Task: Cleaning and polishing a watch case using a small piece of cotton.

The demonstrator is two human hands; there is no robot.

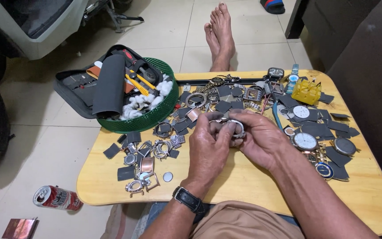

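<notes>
1. A small silver metal watch case (235, 128), rounded and shiny, sits above the middle of the wooden counter (244, 177), partly hidden by fingers.
2. The left hand (208, 148) has its grip pinched on the case from the left, wrist strapped with a black watch (189, 200).
3. The right hand (259, 137) clamps it from the right, fingers curled.

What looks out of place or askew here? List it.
A dented red drink can lies on its side on the tiled floor, left of the wooden table. The green mesh basket overhangs the table's edge. Both hands hold a silver watch case.
</notes>
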